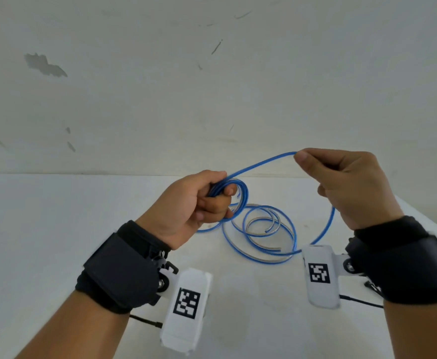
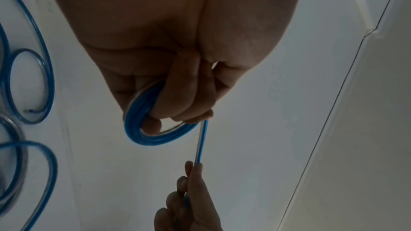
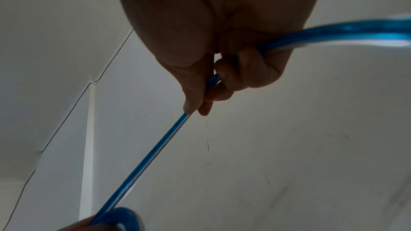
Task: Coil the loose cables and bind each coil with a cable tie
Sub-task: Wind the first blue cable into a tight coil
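White table [image 1: 57, 255] against a scuffed white wall [image 1: 160, 73], that's the whole setup. Left of centre in the head view, the left hand [image 1: 186, 206] is curled around a small bundle of loops [image 1: 238, 193] it's got wound so far; the left wrist view shows the turns hooked over the fingers [image 2: 177, 94]. From there the blue cable [image 1: 259, 164] arcs up to the right hand [image 1: 347, 182], which pinches it between thumb and fingers, then it drops down the right side and trails back into the loose loops [image 1: 261, 229] lying on the table just below centre, between the two wrists.

My read: the stuff looks light but springy, kind of glossy plastic, so it'll want to unwind itself and maybe slide through a pinch. I'd keep a firm hold where the turns cross and feed slack in short stretches. No cable tie visible anywhere.
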The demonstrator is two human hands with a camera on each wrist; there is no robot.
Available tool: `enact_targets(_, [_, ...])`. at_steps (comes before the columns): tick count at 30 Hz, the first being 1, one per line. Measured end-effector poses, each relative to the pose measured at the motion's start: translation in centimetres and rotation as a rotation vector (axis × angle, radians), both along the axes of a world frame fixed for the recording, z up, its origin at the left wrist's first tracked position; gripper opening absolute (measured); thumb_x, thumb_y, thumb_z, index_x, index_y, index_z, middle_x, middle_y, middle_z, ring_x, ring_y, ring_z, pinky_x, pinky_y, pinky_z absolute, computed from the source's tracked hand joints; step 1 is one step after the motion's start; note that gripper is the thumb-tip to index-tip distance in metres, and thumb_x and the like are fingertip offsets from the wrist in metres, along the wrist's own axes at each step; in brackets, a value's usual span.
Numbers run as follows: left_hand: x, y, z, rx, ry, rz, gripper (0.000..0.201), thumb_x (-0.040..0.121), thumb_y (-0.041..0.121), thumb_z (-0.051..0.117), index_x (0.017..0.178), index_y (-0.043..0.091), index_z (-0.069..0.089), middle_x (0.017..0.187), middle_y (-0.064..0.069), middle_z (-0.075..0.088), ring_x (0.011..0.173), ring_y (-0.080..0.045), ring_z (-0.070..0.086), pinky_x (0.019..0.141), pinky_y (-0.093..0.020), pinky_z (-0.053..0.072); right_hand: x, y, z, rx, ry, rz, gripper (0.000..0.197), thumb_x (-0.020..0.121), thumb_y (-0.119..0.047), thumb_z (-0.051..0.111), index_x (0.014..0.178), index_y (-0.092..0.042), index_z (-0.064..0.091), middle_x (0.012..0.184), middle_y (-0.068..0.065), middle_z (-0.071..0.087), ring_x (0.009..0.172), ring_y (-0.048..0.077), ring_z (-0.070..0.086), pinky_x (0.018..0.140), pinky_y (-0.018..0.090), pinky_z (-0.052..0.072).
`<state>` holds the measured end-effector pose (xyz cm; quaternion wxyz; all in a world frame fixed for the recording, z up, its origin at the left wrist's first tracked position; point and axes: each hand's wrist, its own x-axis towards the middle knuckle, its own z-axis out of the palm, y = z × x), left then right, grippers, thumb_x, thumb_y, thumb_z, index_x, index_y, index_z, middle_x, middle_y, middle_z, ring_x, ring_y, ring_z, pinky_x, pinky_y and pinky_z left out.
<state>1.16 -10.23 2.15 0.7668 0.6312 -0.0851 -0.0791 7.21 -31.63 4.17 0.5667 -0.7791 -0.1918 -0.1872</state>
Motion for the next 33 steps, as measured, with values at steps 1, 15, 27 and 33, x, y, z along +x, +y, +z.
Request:
enact_targets(1, [0.0, 0.0, 0.1, -0.012, 0.000, -0.013, 0.034, 0.092, 0.026, 0.030, 0.069, 0.011, 0.049, 0.046, 0.008, 0.020, 0.039, -0.010, 0.016, 0.072, -0.027, 0.044, 0.1, -0.2, 0.1, -0.001, -0.012, -0.013, 0.005, 0.084, -0.028, 0.069, 0.086, -0.032, 0.070, 0.038, -0.021, 0.053, 0.040, -0.005, 0.047, 0.049, 0.002, 0.037])
enact_targets(15, [0.7, 3.8, 1.0, -0.337, -0.155, 0.347, 0.028, 0.096, 0.027, 0.038, 0.075, 0.013, 0.050, 0.041, 0.010, 0.033, 0.040, -0.006, 0.038, 0.076, -0.022, 0.054, 0.3, -1.3, -0.2, -0.397, 0.055, 0.131, 0.015, 0.085, -0.010, 0.064, 0.083, -0.023, 0.056, 0.085, -0.002, 0.070, 0.050, 0.006, 0.061, 0.059, 0.020, 0.046])
enact_targets(27, [0.6, 6.0, 1.1, -0.383, -0.047, 0.462, 0.019, 0.081, 0.019, 0.038, 0.068, 0.010, 0.049, 0.048, 0.005, 0.024, 0.040, -0.011, 0.022, 0.072, -0.024, 0.047, -0.3, -1.7, 0.1, -0.337, 0.138, 0.407, 0.037, 0.084, 0.006, 0.061, 0.087, -0.028, 0.076, 0.083, -0.003, 0.076, 0.080, 0.008, 0.067, 0.077, 0.021, 0.052])
enact_targets(33, [0.8, 4.5, 0.7, -0.373, -0.085, 0.392, 0.024, 0.089, 0.015, 0.031, 0.075, 0.008, 0.049, 0.050, 0.003, 0.032, 0.043, -0.011, 0.032, 0.076, -0.024, 0.040, -0.1, -1.3, 0.0, -0.056, 0.095, 0.368, 0.031, 0.053, -0.046, 0.084, 0.078, -0.028, 0.077, 0.072, 0.009, 0.070, 0.069, 0.008, 0.060, 0.070, 0.018, 0.048])
